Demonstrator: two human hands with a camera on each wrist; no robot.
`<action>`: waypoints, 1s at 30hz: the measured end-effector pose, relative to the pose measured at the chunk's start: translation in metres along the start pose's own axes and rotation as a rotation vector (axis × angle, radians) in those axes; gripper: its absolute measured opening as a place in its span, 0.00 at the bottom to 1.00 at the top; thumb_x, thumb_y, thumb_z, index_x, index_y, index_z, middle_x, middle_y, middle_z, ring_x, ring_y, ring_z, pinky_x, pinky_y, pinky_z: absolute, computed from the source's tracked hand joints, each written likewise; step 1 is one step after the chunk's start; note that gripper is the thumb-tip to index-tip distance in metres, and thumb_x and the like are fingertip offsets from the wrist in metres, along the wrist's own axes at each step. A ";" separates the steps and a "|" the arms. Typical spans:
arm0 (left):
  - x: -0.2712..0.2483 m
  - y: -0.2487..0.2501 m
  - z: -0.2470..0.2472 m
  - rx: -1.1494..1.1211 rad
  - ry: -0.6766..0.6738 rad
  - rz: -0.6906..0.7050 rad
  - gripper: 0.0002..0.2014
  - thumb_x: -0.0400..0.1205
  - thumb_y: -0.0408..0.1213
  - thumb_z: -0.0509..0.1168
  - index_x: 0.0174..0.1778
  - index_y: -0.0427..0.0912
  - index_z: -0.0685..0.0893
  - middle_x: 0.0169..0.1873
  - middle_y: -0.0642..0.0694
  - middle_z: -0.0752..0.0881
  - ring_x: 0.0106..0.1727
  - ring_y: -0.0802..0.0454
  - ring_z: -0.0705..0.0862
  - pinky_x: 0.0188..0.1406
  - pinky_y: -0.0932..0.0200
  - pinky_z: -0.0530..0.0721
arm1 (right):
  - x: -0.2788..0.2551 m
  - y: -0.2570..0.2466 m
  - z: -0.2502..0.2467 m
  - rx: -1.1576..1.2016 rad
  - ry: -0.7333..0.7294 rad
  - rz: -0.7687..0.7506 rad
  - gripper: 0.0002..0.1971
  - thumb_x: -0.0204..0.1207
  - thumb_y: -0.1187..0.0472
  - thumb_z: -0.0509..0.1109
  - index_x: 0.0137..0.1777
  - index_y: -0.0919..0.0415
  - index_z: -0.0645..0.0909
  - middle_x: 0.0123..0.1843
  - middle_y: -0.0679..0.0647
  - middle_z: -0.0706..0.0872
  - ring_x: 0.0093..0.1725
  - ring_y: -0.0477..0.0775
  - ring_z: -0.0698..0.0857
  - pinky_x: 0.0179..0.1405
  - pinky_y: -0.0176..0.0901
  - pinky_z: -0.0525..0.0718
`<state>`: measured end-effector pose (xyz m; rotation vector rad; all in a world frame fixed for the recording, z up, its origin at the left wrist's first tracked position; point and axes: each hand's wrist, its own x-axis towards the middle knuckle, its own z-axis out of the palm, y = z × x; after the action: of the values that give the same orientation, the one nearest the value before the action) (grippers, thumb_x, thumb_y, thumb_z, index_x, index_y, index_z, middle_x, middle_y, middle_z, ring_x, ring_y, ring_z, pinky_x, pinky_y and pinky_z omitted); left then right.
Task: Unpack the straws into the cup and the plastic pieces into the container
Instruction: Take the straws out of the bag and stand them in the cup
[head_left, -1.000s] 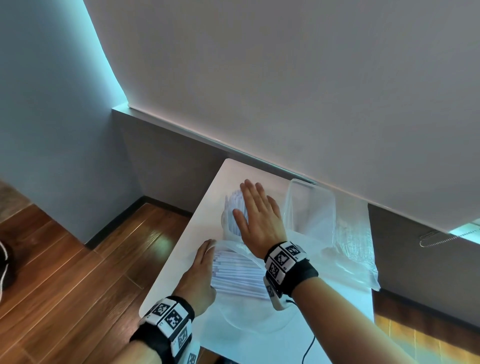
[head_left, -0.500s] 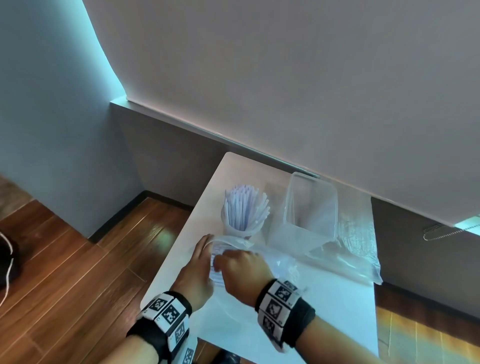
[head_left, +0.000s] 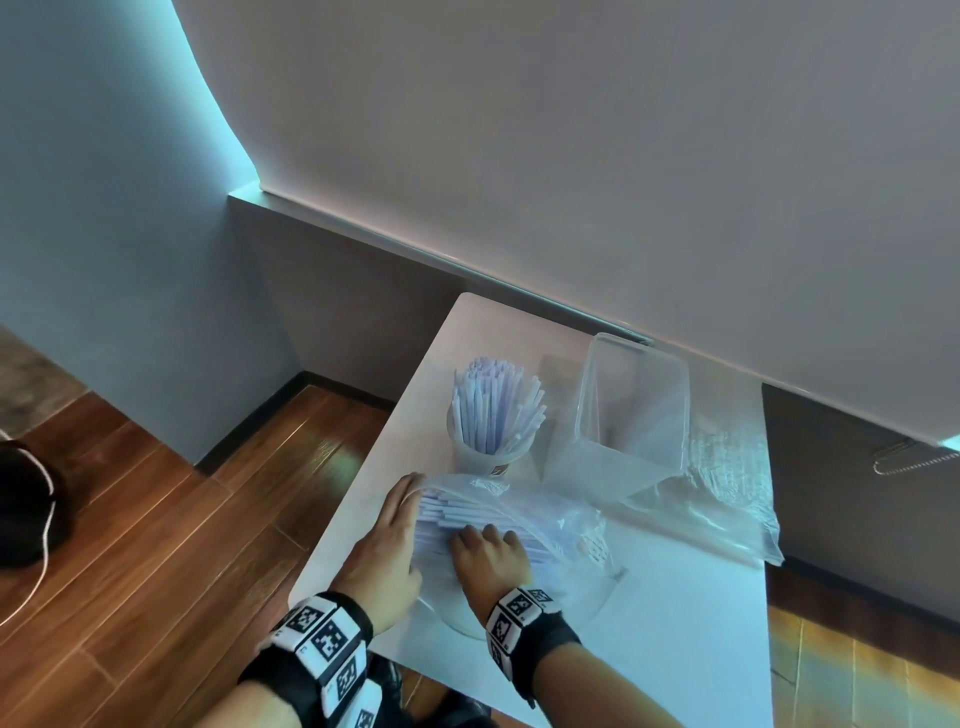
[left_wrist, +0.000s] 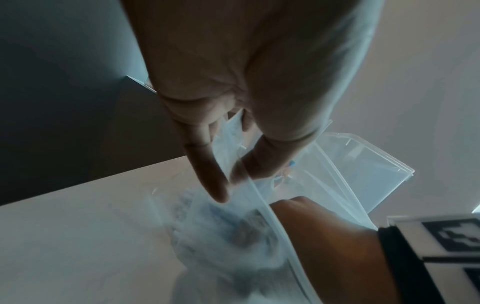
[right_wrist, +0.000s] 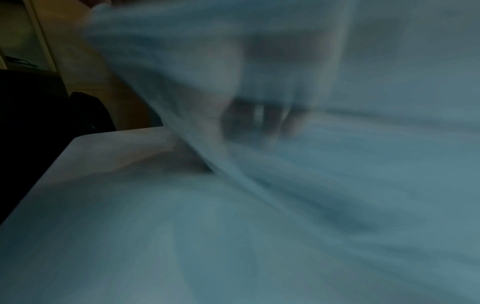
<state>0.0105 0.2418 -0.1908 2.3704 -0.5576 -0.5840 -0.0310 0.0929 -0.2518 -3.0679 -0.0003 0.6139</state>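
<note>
A second ago the right hand (head_left: 491, 558) lies flat, fingers spread, over the straws standing in the cup (head_left: 485, 457); now it is back at the near side of the table, down on the loose straws (head_left: 467, 514) in the clear bag (head_left: 550, 519), fingers bent into the pile, and the cup's straws stand uncovered. Half a second ago it sits as a closed fist at the bag's mouth, a little short of where it digs in now. The left hand (head_left: 387, 553) shifts only slightly along the bag's left edge, thumb and forefinger pinching the film. The right wrist view is a blur.
</note>
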 end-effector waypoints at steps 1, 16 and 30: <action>0.000 0.000 0.000 0.003 -0.001 -0.002 0.46 0.75 0.23 0.65 0.85 0.49 0.48 0.84 0.58 0.44 0.78 0.50 0.70 0.71 0.56 0.77 | 0.001 -0.001 0.003 0.009 0.008 0.001 0.17 0.40 0.62 0.85 0.29 0.53 0.83 0.28 0.49 0.83 0.26 0.56 0.83 0.25 0.44 0.80; 0.000 0.006 -0.003 0.019 -0.008 -0.028 0.47 0.75 0.22 0.63 0.85 0.52 0.45 0.84 0.60 0.43 0.75 0.51 0.74 0.67 0.61 0.80 | 0.007 -0.003 0.001 -0.057 -0.024 -0.032 0.16 0.81 0.69 0.60 0.67 0.65 0.74 0.63 0.64 0.82 0.64 0.67 0.79 0.64 0.61 0.73; 0.005 0.006 -0.008 0.018 -0.013 -0.009 0.47 0.76 0.22 0.65 0.85 0.50 0.46 0.84 0.57 0.44 0.80 0.52 0.66 0.71 0.64 0.73 | 0.004 0.010 -0.006 0.189 -0.029 0.032 0.17 0.77 0.57 0.61 0.65 0.59 0.69 0.55 0.59 0.87 0.55 0.64 0.85 0.61 0.57 0.72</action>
<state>0.0175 0.2386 -0.1827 2.3892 -0.5604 -0.6006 -0.0250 0.0831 -0.2474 -2.8819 0.1004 0.6210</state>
